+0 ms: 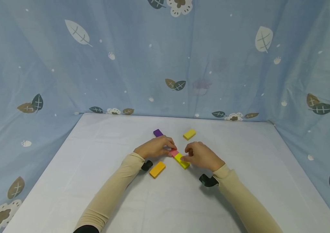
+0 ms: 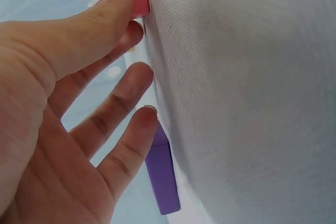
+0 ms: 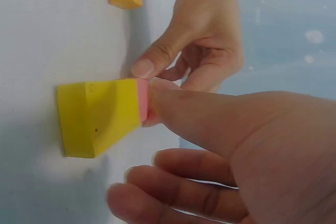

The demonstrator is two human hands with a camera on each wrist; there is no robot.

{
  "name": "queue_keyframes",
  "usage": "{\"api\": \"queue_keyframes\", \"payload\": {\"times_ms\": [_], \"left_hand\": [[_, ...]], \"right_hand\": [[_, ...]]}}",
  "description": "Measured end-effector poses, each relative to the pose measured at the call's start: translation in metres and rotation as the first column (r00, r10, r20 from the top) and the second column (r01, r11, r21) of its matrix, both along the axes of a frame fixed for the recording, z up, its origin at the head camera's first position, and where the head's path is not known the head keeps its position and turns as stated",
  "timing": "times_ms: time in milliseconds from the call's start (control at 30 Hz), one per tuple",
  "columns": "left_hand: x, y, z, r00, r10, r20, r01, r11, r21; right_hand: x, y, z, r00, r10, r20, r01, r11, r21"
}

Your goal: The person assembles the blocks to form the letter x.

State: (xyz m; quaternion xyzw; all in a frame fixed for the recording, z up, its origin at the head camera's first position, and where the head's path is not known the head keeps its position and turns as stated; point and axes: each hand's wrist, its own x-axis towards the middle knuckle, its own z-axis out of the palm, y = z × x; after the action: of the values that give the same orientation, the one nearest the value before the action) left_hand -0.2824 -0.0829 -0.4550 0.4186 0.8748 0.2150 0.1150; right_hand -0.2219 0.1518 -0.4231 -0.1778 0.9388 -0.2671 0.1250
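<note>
1. A pink block [image 1: 174, 152] and a yellow block [image 1: 183, 164] are set end to end near the middle of the white surface [image 1: 118, 200], their line slanted from upper left to lower right in the head view.
2. The yellow block is seen as a bright, plain bar with flat faces and crisp edges; two small dark marks are shown on one face in the right wrist view. Its end is turned toward the wearer.
3. The pink block is seen as smooth and salmon-toned, partly covered by fingers, so its full length cannot be told.
4. The pink block is pinched by the left hand [image 1: 155, 147] between thumb and index finger; the other fingers are spread apart.
5. The right hand [image 1: 202, 156] is held over the yellow block, with a gap left between thumb and index finger; whether the blocks are touched by the thumb cannot be told.
6. An orange block [image 1: 157, 169] is placed just beside the pair, on the near left.
7. A purple block [image 1: 157, 132], partly hidden by the left hand, and a second, paler yellow bar [image 1: 189, 134] are laid farther back.
</note>
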Motion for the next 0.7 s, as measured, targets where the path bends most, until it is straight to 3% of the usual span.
{"api": "queue_keyframes", "payload": {"times_ms": [333, 700], "left_hand": [[0.0000, -0.0005, -0.0001, 1.000, -0.010, -0.022, 0.010, 1.000, -0.005], [0.0031, -0.0002, 0.0041, 1.000, -0.008, -0.018, 0.008, 1.000, -0.003]], "right_hand": [[0.0051, 0.0025, 0.0061, 0.991, -0.007, -0.132, 0.004, 1.000, -0.022], [0.0066, 0.0070, 0.0054, 0.984, -0.004, -0.179, -0.014, 0.995, -0.099]]}}
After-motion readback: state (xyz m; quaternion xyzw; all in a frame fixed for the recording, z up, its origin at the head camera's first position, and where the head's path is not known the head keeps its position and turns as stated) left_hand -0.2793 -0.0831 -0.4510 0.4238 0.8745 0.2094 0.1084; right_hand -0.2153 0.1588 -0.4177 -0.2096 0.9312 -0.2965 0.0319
